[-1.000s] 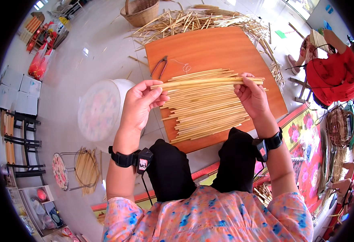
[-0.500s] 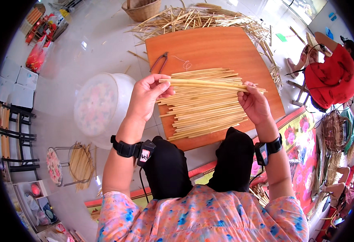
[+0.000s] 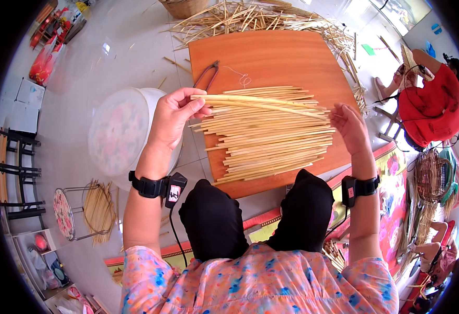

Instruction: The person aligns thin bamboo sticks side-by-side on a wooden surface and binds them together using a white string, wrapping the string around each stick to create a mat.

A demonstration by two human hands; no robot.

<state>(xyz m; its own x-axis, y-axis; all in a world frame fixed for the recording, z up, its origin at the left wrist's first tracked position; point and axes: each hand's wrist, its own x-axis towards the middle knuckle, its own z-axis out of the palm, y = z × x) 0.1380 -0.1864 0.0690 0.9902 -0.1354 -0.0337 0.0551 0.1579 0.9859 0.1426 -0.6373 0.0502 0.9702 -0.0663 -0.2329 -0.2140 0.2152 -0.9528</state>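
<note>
My left hand (image 3: 179, 115) pinches the left ends of a couple of pale yellow reed stems (image 3: 255, 100) between thumb and fingers. They stretch to the right over the table, their right ends slightly lower. Just past those ends is my right hand (image 3: 348, 128), its fingers loosely curled and apart, with nothing seen in them. Under the held stems, a flat layer of many similar reed stems (image 3: 271, 141) lies side by side on the orange-brown wooden table (image 3: 271, 57). Pliers with dark handles (image 3: 208, 73) and a thin curled wire (image 3: 244, 79) lie beyond the layer.
A round translucent tub (image 3: 122, 131) stands left of the table. Loose reed stems (image 3: 261, 21) cover the floor behind it, beside a wicker basket (image 3: 185, 7). A stool (image 3: 66, 213) with a flowered seat lies tipped at the left. A person in red (image 3: 431, 107) sits at the right.
My right hand has come off the right ends of the held stems and moved a little right. My left hand, still gripping them, has shifted slightly left and away from me.
</note>
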